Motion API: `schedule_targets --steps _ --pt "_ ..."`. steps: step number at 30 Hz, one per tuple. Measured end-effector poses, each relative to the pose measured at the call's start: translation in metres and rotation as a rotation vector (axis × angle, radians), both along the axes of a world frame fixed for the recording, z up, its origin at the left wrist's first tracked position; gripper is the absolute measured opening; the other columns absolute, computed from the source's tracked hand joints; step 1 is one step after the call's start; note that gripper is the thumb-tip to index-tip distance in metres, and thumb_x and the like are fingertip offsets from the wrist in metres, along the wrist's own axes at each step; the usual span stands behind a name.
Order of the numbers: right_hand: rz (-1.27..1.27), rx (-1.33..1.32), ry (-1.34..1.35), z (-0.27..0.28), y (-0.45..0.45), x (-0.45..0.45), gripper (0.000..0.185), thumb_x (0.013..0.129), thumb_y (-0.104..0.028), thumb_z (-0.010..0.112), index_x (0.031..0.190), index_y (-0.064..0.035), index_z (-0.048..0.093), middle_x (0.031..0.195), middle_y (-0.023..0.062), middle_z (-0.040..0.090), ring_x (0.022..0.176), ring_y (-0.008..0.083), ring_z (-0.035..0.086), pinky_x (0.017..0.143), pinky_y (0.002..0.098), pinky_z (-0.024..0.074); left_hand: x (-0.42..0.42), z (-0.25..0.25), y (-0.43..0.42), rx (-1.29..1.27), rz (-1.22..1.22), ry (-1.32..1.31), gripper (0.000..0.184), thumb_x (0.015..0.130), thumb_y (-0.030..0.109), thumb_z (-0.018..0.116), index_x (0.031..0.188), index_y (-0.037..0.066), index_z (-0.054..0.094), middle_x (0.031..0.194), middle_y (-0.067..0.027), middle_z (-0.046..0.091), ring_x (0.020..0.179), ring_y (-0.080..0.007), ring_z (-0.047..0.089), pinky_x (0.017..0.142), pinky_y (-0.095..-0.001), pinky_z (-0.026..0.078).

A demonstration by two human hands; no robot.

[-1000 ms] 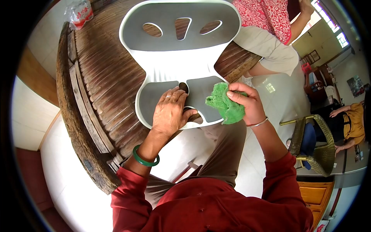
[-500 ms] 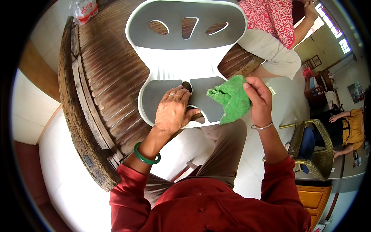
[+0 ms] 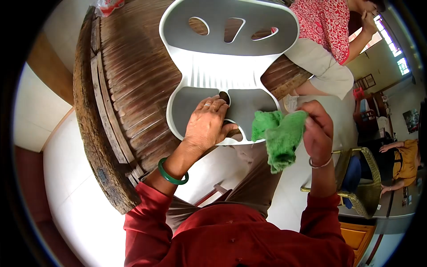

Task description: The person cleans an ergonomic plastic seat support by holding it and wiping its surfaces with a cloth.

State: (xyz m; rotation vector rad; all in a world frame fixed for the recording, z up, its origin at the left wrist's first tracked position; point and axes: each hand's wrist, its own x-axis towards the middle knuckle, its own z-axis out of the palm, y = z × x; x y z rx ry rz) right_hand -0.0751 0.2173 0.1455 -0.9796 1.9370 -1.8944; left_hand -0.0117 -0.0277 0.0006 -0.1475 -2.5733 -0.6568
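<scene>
A white and grey plastic seat [image 3: 253,98] with cut-out holes lies on a slatted wooden bench [image 3: 133,80]. My left hand [image 3: 207,120] rests on the near grey part of the seat, fingers by the middle hole and thumb over the lower hole. A green cloth [image 3: 284,138] hangs from my right hand [image 3: 318,131], which pinches its upper right corner. The cloth is folded over and hangs partly in front of the seat's right edge.
The bench's rough wooden rail [image 3: 91,115] curves along the left. A person in a patterned red top [image 3: 320,22] sits at upper right. Beyond stand a woven chair [image 3: 367,178] and a person in yellow [image 3: 404,162]. A plastic bag [image 3: 108,5] lies at top left.
My right hand has moved right and down with the green cloth, which spread out and then hung down folded. My left hand stays on the seat. The whole view has shifted slightly.
</scene>
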Motion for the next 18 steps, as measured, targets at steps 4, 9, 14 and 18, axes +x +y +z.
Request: schedule_targets --steps 4,9,14,18 --pt "0.091 0.189 -0.04 -0.001 -0.026 -0.01 0.01 0.094 -0.004 0.054 0.099 0.0007 0.061 0.091 -0.0004 0.061 0.082 0.0085 0.057 0.076 0.0244 0.0442 0.0 0.0 -0.001 0.018 -0.011 0.017 0.061 0.08 0.046 0.075 0.117 -0.001 0.064 0.125 -0.0136 0.063 0.127 -0.0326 0.054 0.109 -0.0433 0.042" --pt "-0.268 0.638 0.713 -0.088 -0.077 -0.06 0.008 0.085 -0.007 0.062 0.093 -0.0076 0.063 0.082 0.0092 0.065 0.067 0.026 0.063 0.064 0.0385 0.0503 0.0 0.003 -0.001 0.039 -0.03 0.01 0.057 0.077 0.04 0.078 0.116 0.0 0.065 0.125 -0.0135 0.062 0.126 -0.0329 0.054 0.109 -0.0432 0.042" --pt "-0.231 0.693 0.886 -0.088 -0.087 -0.059 0.012 0.082 -0.009 0.064 0.094 -0.0089 0.063 0.09 0.011 0.068 0.087 0.033 0.065 0.076 0.0456 0.0525 -0.002 0.005 -0.004 0.072 -0.017 -0.032 0.051 0.073 0.025 0.079 0.117 0.003 0.065 0.125 -0.0114 0.062 0.126 -0.0318 0.054 0.109 -0.0432 0.042" --pt "-0.355 0.466 0.973 -0.064 -0.081 -0.034 0.024 0.084 -0.009 0.065 0.107 -0.0036 0.064 0.109 0.0152 0.066 0.104 0.0351 0.059 0.091 0.043 0.0483 -0.003 0.004 -0.004 0.063 -0.014 -0.019 0.05 0.071 0.018 0.077 0.117 0.003 0.064 0.126 -0.0118 0.062 0.126 -0.0318 0.054 0.109 -0.043 0.042"
